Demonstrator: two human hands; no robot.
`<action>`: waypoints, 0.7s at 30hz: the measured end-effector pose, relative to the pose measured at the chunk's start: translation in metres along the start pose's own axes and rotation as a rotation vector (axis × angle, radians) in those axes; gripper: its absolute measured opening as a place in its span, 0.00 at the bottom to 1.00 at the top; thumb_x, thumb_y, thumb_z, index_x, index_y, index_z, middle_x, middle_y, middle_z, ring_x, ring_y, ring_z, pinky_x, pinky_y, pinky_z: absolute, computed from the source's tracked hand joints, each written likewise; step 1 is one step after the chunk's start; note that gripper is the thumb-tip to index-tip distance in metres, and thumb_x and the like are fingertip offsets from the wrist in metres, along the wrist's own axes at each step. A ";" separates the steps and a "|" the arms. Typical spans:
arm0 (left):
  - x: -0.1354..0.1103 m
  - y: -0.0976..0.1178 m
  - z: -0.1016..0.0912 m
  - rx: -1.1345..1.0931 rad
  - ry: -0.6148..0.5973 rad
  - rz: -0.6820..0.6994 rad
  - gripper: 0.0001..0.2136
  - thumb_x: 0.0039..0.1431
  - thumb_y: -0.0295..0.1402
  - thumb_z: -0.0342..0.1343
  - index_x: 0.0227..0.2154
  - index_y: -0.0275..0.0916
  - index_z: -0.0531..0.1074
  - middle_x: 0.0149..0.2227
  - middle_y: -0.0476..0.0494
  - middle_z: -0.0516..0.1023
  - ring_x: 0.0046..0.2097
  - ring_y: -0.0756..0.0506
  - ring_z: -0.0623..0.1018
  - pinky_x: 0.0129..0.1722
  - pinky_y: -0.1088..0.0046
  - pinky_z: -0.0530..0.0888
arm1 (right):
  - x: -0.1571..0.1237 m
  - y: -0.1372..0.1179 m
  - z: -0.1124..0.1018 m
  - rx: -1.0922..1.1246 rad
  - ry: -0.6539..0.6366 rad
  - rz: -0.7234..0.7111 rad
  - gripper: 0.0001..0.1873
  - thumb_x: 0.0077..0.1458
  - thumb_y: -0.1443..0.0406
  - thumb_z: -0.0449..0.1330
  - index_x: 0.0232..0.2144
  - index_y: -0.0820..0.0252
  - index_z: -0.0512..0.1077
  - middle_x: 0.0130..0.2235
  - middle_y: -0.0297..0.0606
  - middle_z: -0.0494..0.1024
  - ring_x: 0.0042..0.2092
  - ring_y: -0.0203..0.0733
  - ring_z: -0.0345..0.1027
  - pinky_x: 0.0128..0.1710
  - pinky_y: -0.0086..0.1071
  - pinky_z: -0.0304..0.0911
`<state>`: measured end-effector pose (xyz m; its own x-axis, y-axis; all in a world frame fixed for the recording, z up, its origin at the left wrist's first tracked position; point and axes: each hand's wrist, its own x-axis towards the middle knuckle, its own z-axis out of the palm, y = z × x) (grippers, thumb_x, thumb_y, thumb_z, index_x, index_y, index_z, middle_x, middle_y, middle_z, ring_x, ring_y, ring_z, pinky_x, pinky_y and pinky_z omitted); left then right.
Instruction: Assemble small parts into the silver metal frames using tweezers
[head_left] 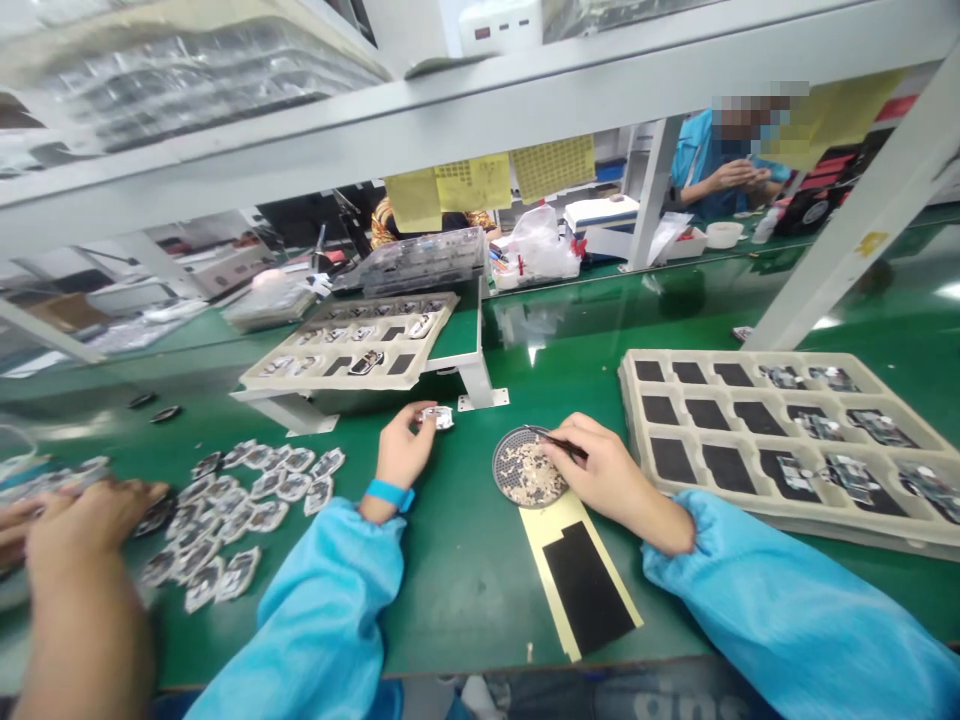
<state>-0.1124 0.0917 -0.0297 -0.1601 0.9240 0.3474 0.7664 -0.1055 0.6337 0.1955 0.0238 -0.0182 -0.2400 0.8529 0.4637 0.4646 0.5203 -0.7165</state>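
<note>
My left hand (401, 445) is raised over the green table, its fingers pinched on a small silver and black part (437, 417). My right hand (600, 470) grips thin black tweezers (553, 440), whose tips reach over a round mesh dish (525, 470) full of tiny pale pieces. A yellow strip with a black pad (585, 585) lies just below the dish. Both my arms are in light blue sleeves, with a blue band on the left wrist.
Several small parts (240, 510) lie spread at the left, where another person's hands (75, 520) work. A beige compartment tray (787, 440) sits at the right, another tray (352, 345) on a raised stand behind. A shelf frame runs overhead; a person in blue sits at the far right.
</note>
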 end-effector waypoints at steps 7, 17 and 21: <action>0.053 -0.030 0.003 0.251 0.131 -0.087 0.18 0.61 0.40 0.56 0.49 0.34 0.76 0.54 0.28 0.75 0.61 0.27 0.68 0.60 0.46 0.64 | -0.006 -0.016 -0.017 0.037 0.080 -0.081 0.20 0.65 0.61 0.58 0.21 0.59 0.66 0.24 0.32 0.66 0.27 0.36 0.60 0.28 0.33 0.56; 0.106 0.009 0.057 0.189 -0.050 -0.040 0.16 0.66 0.38 0.58 0.53 0.36 0.71 0.55 0.37 0.74 0.53 0.39 0.76 0.52 0.52 0.74 | -0.002 -0.007 -0.004 0.634 -0.252 0.412 0.19 0.59 0.49 0.61 0.36 0.59 0.69 0.26 0.31 0.74 0.23 0.35 0.68 0.20 0.28 0.64; 0.082 0.016 0.049 0.063 0.035 -0.031 0.14 0.68 0.38 0.54 0.50 0.35 0.74 0.53 0.36 0.76 0.55 0.38 0.75 0.57 0.53 0.70 | -0.011 -0.006 -0.008 0.483 -0.287 0.326 0.13 0.59 0.56 0.64 0.35 0.60 0.73 0.30 0.34 0.76 0.29 0.36 0.71 0.28 0.30 0.69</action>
<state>-0.0828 0.1835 -0.0252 -0.2052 0.9129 0.3530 0.7980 -0.0528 0.6004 0.2021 0.0113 -0.0147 -0.4009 0.9132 0.0733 0.1323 0.1369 -0.9817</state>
